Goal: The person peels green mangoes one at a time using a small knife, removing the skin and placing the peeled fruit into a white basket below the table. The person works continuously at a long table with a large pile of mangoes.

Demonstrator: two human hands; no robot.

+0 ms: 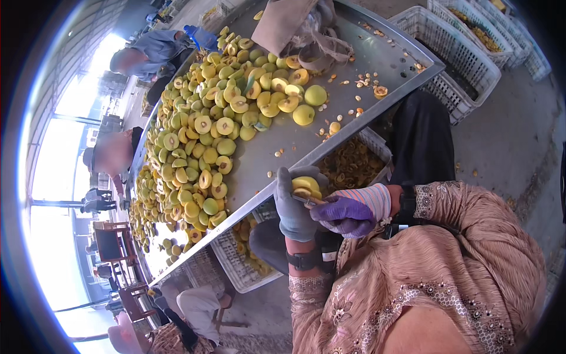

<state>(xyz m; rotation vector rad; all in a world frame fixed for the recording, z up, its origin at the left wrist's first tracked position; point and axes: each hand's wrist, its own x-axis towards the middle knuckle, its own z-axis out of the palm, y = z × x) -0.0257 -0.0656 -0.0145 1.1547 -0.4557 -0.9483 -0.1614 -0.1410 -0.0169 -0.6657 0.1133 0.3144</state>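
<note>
My left hand (295,212), in a grey glove, is wrapped around a cut yellow stone fruit (308,183) just off the metal table's near edge. My right hand (347,216), in a purple glove with a striped cuff, grips a small tool with a wooden handle (316,201). Its metal end (300,199) reaches the cut face of the fruit; the exact tip shape is hard to make out. Beyond my hands, a large heap of halved and whole yellow-green stone fruit (199,150) covers much of the metal table (261,155).
Loose pits (367,81) and a beige cloth bag (283,26) lie on the table. Below its edge are a crate of brownish scraps (353,161) and a crate of fruit pieces (243,274). White plastic crates (477,75) stand at right. Several people are around the table's far sides.
</note>
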